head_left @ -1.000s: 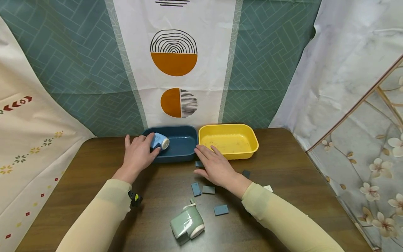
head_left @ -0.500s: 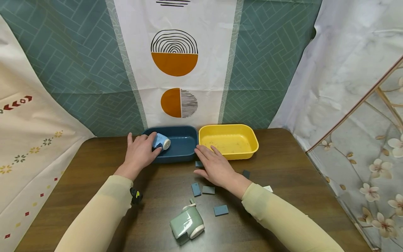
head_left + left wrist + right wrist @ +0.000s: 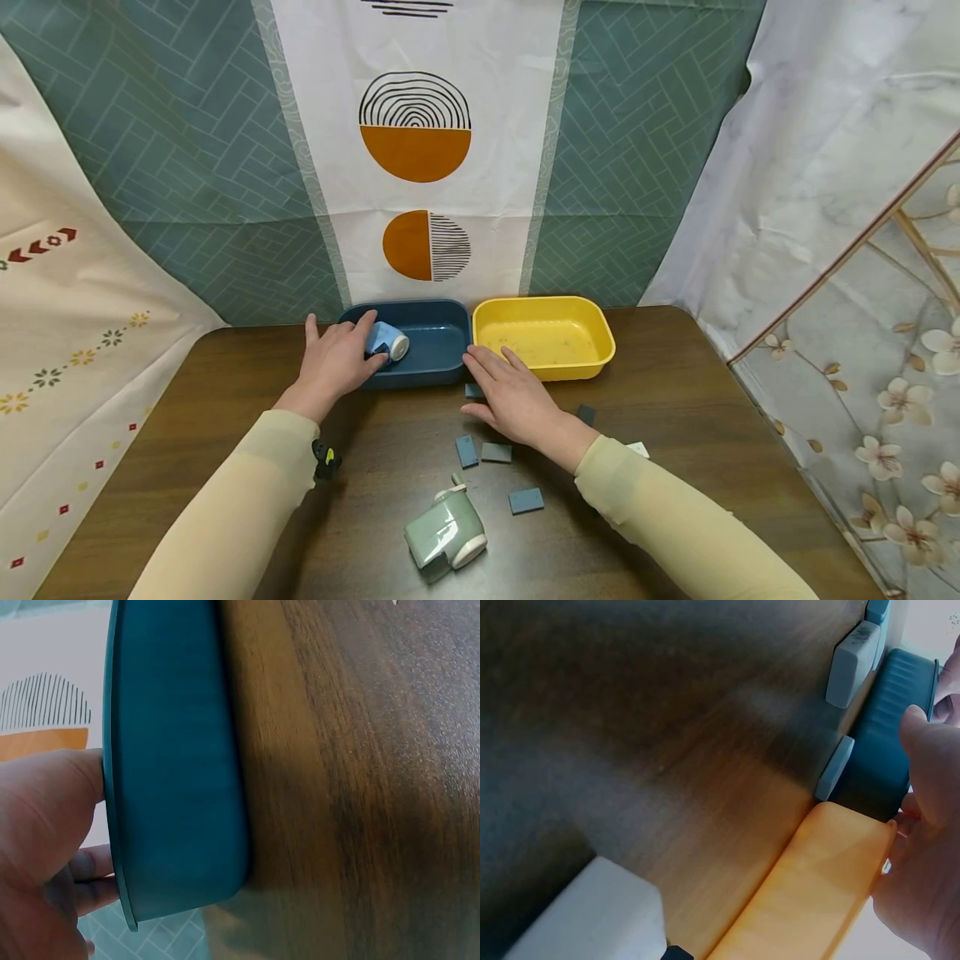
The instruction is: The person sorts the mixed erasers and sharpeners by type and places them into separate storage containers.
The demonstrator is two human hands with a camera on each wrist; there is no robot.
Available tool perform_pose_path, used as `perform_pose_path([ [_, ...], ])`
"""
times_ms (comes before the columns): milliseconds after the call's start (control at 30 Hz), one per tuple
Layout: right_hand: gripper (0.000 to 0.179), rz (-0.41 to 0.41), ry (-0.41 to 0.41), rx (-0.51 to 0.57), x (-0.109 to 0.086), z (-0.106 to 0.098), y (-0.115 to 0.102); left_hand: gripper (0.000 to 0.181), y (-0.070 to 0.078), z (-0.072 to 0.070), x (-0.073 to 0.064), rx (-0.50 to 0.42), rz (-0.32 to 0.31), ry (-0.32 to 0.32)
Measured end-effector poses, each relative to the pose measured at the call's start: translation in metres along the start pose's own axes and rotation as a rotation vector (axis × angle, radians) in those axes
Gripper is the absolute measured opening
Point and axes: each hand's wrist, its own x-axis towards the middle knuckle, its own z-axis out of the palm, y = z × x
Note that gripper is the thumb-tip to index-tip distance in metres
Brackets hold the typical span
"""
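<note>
My left hand (image 3: 333, 358) reaches over the near left part of the dark blue bin (image 3: 442, 335). Its thumb and index finger hold a light blue object (image 3: 382, 335) with a white round end, inside that bin. In the left wrist view the blue bin's side (image 3: 172, 765) hides the held object. My right hand (image 3: 517, 400) lies with fairly straight fingers at the adjoining front corners of the blue bin and the yellow bin (image 3: 607, 348). In the right wrist view its fingers reach over the rims.
On the near table lies a pale green boxy object (image 3: 446, 533) with a white round part and a small stick. Several flat blue-grey blocks, such as one block (image 3: 527, 501), lie around it. A white piece (image 3: 638, 449) is partly behind the right sleeve.
My left hand shifts slightly right with the light blue object, and a little more of that object shows. The right hand stays where it was.
</note>
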Motion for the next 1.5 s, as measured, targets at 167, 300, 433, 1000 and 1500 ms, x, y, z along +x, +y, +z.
perform_pose_path([
  [167,0.084,0.016,-0.022,0.001,0.000,0.001,0.000,0.088,0.000,-0.001,0.001,-0.011,-0.010,-0.009],
  [300,0.085,0.017,-0.027,0.001,0.001,0.002,0.000,0.089,-0.001,-0.001,0.001,-0.012,-0.021,-0.008],
  [433,0.084,0.006,-0.008,0.000,0.001,0.002,0.000,0.082,-0.001,-0.001,0.001,0.001,-0.022,-0.012],
  [1000,0.084,0.001,0.013,0.008,0.000,0.002,0.000,0.078,0.000,0.001,-0.003,-0.022,-0.037,0.010],
  [1500,0.085,0.000,0.004,0.005,-0.001,-0.001,-0.001,0.081,0.002,-0.002,-0.020,-0.030,-0.013,0.055],
])
